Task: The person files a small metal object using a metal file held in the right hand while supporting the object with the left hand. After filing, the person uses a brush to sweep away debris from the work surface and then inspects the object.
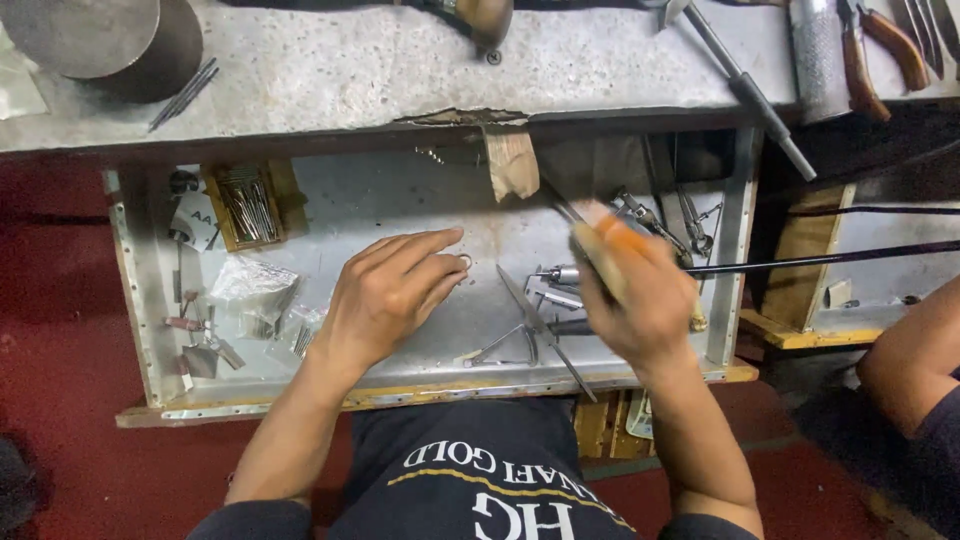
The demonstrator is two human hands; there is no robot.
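Observation:
My left hand (392,295) hovers over the open metal drawer (400,215), palm down, pinching a small metal ring (465,262) between thumb and forefinger. My right hand (635,290) is blurred with motion and grips an orange-handled tool (600,225) whose thin dark tip points up and left. Below the right hand lie tweezers (535,320) and other small metal tools on the drawer floor.
A small wooden box of metal pins (245,205) and clear plastic bags (250,285) sit at the drawer's left. On the bench top lie a steel block (110,40), a long rod tool (745,85) and pliers (870,50). Another person's arm (915,360) is at the right.

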